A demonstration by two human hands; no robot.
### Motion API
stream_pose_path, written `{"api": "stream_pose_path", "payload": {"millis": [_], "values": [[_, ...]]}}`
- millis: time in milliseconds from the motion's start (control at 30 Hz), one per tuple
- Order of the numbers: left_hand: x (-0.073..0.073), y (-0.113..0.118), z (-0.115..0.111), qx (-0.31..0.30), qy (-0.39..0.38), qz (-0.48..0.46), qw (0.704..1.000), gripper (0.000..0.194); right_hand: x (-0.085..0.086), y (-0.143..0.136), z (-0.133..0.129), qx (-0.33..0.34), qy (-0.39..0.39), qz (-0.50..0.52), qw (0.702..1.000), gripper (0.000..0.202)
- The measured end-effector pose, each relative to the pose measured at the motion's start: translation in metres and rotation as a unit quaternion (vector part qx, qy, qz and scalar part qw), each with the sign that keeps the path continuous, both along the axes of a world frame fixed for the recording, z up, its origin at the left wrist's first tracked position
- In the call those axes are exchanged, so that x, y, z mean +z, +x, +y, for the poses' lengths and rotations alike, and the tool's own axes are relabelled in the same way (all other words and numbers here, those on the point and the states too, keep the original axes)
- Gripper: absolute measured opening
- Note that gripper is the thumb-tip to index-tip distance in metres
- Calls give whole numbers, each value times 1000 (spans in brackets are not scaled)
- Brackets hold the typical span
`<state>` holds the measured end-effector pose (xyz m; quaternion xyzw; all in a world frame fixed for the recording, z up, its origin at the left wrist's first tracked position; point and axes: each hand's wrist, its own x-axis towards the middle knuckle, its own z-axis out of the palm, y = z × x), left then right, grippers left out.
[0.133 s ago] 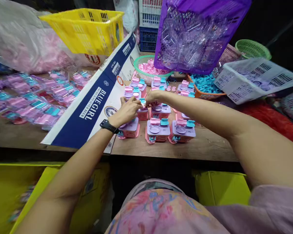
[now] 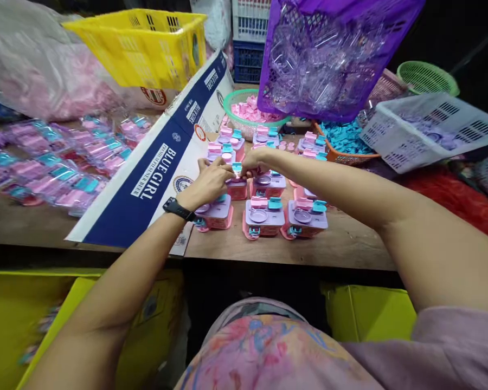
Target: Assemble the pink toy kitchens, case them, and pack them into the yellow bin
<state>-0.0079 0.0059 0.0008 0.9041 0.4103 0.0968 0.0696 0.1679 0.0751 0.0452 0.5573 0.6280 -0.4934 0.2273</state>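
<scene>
Several small toy kitchen sets stand in rows on the wooden table, with pink bases, lilac tops, and pink and blue parts. My left hand [image 2: 212,183], a black watch on its wrist, reaches over the left rows, its fingers bent at a toy set [image 2: 236,189]. From the right, my right hand [image 2: 252,162] meets it at the same set, fingers pressed together; what they hold is too small to make out. Nearer the front edge are a toy set with a lilac pan [image 2: 264,218] and a similar one [image 2: 305,218] to its right.
A blue and white cardboard sheet [image 2: 146,184] slants along the left, with bagged toys [image 2: 61,162] beyond. Behind are a yellow basket [image 2: 146,54], a green basket of pink parts [image 2: 254,111] and a purple crate [image 2: 321,65]. An orange basket [image 2: 350,157] and white basket [image 2: 394,146] stand right.
The whole view has shifted very slightly. Both hands remain at the same toy set, with only a tiny change in the fingers.
</scene>
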Motion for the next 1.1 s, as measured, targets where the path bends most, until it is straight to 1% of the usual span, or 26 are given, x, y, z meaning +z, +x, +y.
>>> {"api": "stream_pose_path", "payload": {"millis": [200,300,467,600,767,900,1000,1100], "values": [[-9,-3,-2,-14,7,-30,999,60,-2,0,-3,5,80,-28,996,26],[-10,-1,-3,-16,8,-32,999,63,-2,-2,-12,-19,123,-61,990,19],[-9,-3,0,-18,14,-32,999,60,3,-7,-28,-65,162,-42,984,16],[-9,-6,-6,-24,27,-35,999,61,5,-8,-32,-85,156,-38,983,17],[-8,-4,-13,-29,31,-32,999,62,-2,-5,-31,-92,155,-22,983,25],[-5,-2,-10,-22,29,-9,999,58,-9,-6,-27,-106,127,-5,986,28],[-3,-2,-8,-16,27,11,999,55,-13,-5,-26,-116,128,11,985,27],[-4,-3,-7,-18,25,5,1000,57,-18,-2,-26,-142,104,38,984,31]]}}
